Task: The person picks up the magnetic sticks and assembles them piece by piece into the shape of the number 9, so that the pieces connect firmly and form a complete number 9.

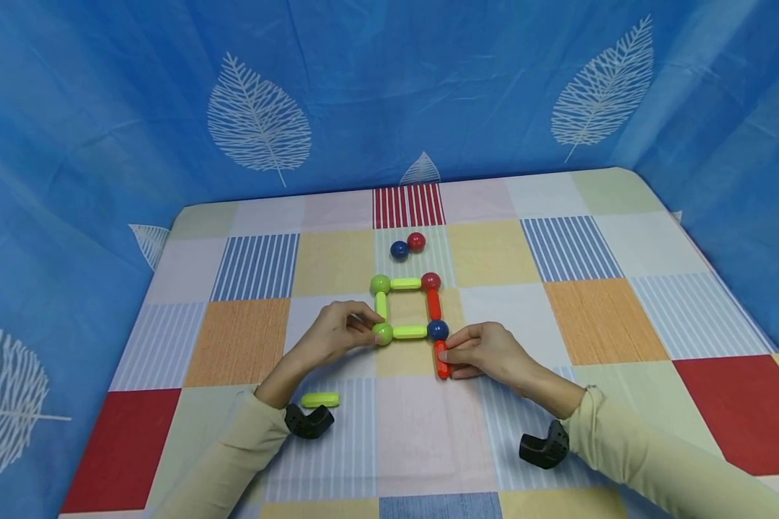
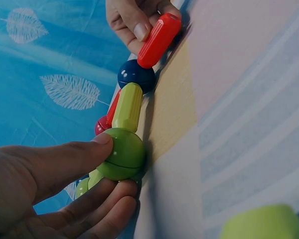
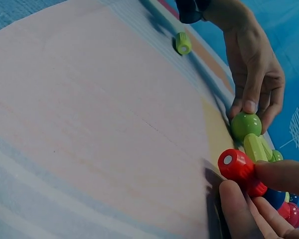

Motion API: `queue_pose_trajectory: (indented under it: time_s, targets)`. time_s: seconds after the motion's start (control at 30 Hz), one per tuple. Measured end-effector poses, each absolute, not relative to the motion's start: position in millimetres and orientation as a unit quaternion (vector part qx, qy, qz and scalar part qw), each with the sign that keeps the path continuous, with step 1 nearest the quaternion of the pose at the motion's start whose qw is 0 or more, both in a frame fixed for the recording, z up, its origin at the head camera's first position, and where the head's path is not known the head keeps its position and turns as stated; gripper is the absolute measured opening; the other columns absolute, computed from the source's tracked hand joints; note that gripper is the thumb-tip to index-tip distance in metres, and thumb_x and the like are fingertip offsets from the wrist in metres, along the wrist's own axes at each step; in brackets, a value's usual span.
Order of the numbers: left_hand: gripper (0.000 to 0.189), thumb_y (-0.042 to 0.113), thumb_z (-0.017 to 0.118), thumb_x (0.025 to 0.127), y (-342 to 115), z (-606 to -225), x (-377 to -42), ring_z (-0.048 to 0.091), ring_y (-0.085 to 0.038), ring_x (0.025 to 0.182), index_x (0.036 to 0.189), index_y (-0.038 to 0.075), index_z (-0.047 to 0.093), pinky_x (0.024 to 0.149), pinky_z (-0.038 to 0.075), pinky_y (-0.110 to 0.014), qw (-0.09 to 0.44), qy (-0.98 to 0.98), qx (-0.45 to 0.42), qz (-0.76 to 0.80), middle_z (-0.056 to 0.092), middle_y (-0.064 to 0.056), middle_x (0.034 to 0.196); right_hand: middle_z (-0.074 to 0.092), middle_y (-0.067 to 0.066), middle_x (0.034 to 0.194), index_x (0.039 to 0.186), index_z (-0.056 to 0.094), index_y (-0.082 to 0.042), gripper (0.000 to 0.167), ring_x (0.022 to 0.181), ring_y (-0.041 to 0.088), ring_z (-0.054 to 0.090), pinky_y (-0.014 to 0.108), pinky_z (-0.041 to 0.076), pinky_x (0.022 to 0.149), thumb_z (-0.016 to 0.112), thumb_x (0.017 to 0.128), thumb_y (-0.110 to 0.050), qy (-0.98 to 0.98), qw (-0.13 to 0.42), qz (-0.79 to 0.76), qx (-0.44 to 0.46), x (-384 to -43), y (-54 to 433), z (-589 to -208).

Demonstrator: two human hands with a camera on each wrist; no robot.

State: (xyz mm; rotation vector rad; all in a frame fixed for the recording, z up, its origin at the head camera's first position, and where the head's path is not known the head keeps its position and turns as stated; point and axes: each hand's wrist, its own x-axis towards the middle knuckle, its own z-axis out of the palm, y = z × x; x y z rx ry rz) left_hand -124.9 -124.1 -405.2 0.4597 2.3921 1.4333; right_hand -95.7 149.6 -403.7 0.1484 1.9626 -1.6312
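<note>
My left hand (image 1: 341,329) pinches a green ball (image 2: 121,154) between thumb and fingers, at the near left corner of a square of balls and rods. A red rod (image 1: 441,360) is gripped by my right hand (image 1: 491,354); its far end meets the dark blue ball (image 1: 438,330) at the near right corner. Yellow-green rods (image 1: 410,331) form the near, left and far sides, and another red rod (image 1: 433,305) the right side. At the far corners sit a second green ball (image 1: 379,284) and a red ball (image 1: 430,282).
A loose yellow-green rod (image 1: 320,400) lies beside my left wrist. Beyond the square, a loose blue ball (image 1: 399,250) and a loose red ball (image 1: 416,241) sit side by side. A patchwork cloth (image 1: 435,440) covers the table; a blue leaf-print curtain (image 1: 376,86) hangs behind.
</note>
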Motion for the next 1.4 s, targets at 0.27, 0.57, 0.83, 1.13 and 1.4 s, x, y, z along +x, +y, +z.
queue_pose_trajectory:
  time_s: [0.27,0.57,0.83,1.13,1.4]
  targets:
    - [0.019,0.003,0.078,0.082,-124,-404,-125,0.066,-0.02,0.083,0.1,0.002,0.073,0.076,0.055,-0.031,0.154,0.837,0.159,0.5,0.07,-0.008,0.096,0.073,0.015,0.092,0.109,0.06,0.011,0.034,0.077,0.023,0.072,0.036,0.059,0.071,0.076,0.085,-0.007,0.733,0.294,-0.611,0.051,-97,151,-404]
    - [0.019,0.002,0.078,0.082,-126,-401,-126,0.066,-0.02,0.084,0.1,0.002,0.073,0.076,0.055,-0.032,0.151,0.842,0.154,0.494,0.07,-0.008,0.096,0.073,0.006,0.092,0.107,0.068,-0.002,0.028,0.081,0.019,0.07,0.034,0.058,0.072,0.072,0.09,-0.024,0.878,0.143,-0.451,-0.069,-129,164,-386]
    - [0.019,0.003,0.078,0.082,-126,-404,-123,0.065,-0.019,0.084,0.101,0.001,0.073,0.076,0.055,-0.031,0.159,0.838,0.153,0.498,0.07,-0.01,0.097,0.068,0.012,0.115,0.124,0.064,-0.003,0.045,0.105,0.024,0.065,0.033,0.054,0.085,0.074,0.089,-0.029,0.864,0.105,-0.485,-0.088,-193,175,-385]
    - [0.02,0.003,0.078,0.082,-125,-406,-123,0.066,-0.021,0.084,0.101,0.001,0.073,0.076,0.055,-0.031,0.162,0.834,0.156,0.503,0.07,-0.011,0.098,0.062,0.013,0.129,0.13,0.061,-0.004,0.052,0.117,0.028,0.059,0.045,0.048,0.098,0.078,0.084,-0.019,0.843,0.155,-0.501,-0.118,-209,155,-406]
    - [0.019,0.003,0.078,0.082,-125,-408,-125,0.066,-0.019,0.082,0.1,0.002,0.072,0.075,0.055,-0.03,0.161,0.836,0.153,0.502,0.07,-0.008,0.096,0.07,0.009,0.113,0.12,0.068,-0.005,0.039,0.103,0.023,0.063,0.038,0.048,0.089,0.077,0.083,-0.01,0.841,0.16,-0.5,-0.129,-209,145,-412]
